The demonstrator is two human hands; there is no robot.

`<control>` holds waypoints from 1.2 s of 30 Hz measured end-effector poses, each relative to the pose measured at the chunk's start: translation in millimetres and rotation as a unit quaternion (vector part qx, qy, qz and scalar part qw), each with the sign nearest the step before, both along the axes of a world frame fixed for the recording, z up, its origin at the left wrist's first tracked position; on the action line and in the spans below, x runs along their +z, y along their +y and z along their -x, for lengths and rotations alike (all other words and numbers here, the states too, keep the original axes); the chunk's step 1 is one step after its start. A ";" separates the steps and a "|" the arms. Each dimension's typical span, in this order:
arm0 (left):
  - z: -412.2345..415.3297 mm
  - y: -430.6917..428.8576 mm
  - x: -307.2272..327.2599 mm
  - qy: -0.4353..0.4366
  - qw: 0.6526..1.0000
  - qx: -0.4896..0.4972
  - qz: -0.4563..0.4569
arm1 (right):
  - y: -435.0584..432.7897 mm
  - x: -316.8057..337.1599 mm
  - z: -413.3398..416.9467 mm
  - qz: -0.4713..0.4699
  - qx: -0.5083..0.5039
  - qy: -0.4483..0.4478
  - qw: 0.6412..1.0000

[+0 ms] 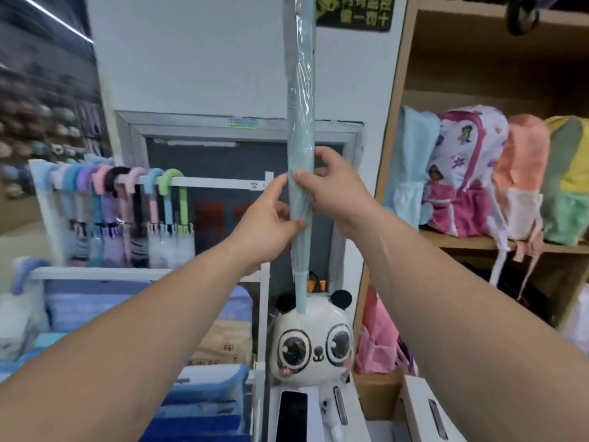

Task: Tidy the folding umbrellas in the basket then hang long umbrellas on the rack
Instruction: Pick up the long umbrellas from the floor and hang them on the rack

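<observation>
Long umbrella (301,122): held upright (plastic-wrapped, pale blue), right of the rack (223,184)
Left hand (271,224): curled round its lower shaft
Right hand (331,189): clasped just above, thumb pressed on

Bare forearms (127,346); left hand (271,224), right hand (331,193) (nails short)

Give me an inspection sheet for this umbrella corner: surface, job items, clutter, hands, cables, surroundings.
Surface: no table in view; white rack rail at left.
Job's things: long blue umbrella, plastic-wrapped, held upright; hanging umbrellas hooked along the rail's left part.
Clutter: panda toy below the blue umbrella's lower end.
Hands: left hand and right hand both grip the blue umbrella.
Cables: nothing seen.
Surroundings: backpacks on a wooden shelf; dark sign on the wall.
</observation>
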State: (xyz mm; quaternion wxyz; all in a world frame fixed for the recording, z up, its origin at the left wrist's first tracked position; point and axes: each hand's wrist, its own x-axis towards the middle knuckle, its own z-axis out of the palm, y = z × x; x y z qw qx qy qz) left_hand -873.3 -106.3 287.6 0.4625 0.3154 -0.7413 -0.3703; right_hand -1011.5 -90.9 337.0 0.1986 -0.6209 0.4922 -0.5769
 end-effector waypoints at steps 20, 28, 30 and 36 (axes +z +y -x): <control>-128.4 -197.9 103.1 -0.023 0.997 -0.065 0.039 | -167.3 98.5 -134.7 0.007 -0.051 -0.016 0.999; -123.9 -229.6 133.9 -0.015 0.996 -0.006 0.093 | -203.5 133.2 -130.4 0.026 -0.033 0.023 0.999; -119.7 -236.9 142.1 -0.011 0.994 0.016 0.105 | -211.7 143.5 -127.4 0.033 -0.025 0.034 0.999; -113.9 -267.5 170.3 -0.011 0.989 0.054 0.136 | -243.4 171.0 -123.5 0.072 -0.011 0.049 0.996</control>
